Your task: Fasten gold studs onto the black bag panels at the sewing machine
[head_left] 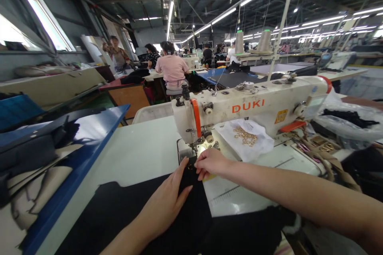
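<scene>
A white sewing machine (221,107) marked DUKI stands in front of me, its lamp lit by the needle. Black fabric (125,211) spreads over the pale table, one narrow end lying under the presser foot. My left hand (166,201) rests flat on this fabric, thumb and fingers apart, fingertips just short of the foot. Close by on the right, my right hand (209,163) has its fingers pinched together at the fabric's edge; what they hold is hidden. Between the two hands a small gold-coloured piece (190,166) glints on the black fabric.
Gold metal rings (245,136) lie on a white sheet under the machine arm. Straps with buckles (329,147) and a clear plastic bag (350,117) are at right. A blue board (74,175) with cut pieces stands left. Thread cones (265,42) and several people are beyond.
</scene>
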Demonstrator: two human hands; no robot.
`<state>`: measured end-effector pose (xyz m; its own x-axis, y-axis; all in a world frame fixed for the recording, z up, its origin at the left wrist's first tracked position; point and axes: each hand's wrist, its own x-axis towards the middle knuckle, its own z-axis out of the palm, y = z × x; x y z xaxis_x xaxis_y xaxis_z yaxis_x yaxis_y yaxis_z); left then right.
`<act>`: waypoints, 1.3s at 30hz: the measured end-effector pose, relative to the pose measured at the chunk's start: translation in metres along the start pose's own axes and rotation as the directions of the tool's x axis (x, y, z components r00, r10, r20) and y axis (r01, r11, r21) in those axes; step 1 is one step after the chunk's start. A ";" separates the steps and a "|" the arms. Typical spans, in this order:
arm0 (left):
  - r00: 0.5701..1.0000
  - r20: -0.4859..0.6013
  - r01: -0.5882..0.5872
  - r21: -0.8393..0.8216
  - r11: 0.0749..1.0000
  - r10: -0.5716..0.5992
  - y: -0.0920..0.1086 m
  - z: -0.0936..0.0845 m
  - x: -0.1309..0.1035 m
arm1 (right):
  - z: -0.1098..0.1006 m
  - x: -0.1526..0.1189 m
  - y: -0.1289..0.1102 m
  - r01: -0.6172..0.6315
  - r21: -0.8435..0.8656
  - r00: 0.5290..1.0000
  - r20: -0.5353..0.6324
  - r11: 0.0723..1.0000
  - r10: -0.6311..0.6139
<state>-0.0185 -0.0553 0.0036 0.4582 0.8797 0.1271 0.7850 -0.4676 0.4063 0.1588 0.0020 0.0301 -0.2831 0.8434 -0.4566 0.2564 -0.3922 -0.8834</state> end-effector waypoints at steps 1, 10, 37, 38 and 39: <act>1.000 0.003 0.001 -0.008 1.000 -0.001 0.000 -0.001 0.000 | 0.001 0.001 -0.002 -0.012 -0.014 1.000 0.005 1.000 0.012; 0.993 -0.112 -0.035 -0.025 0.999 0.032 0.001 -0.004 0.013 | 0.003 0.000 -0.015 -0.062 -0.161 0.997 0.029 0.985 0.068; 0.902 -0.315 -0.277 0.100 0.956 0.294 0.003 0.003 0.042 | -0.019 -0.012 0.017 0.378 -0.613 0.896 0.055 0.694 -0.440; 0.907 -0.309 -0.273 0.090 0.958 0.287 0.003 0.004 0.042 | -0.021 -0.014 0.021 0.430 -0.665 0.854 0.080 0.610 -0.514; 0.911 -0.303 -0.269 0.082 0.960 0.281 0.003 0.004 0.042 | -0.022 -0.015 0.025 0.476 -0.715 0.803 0.116 0.511 -0.585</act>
<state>0.0049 -0.0201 0.0066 0.5114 0.6961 0.5039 0.6644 -0.6922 0.2820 0.1901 -0.0128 0.0171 -0.4849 0.8636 0.1381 0.6573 0.4641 -0.5938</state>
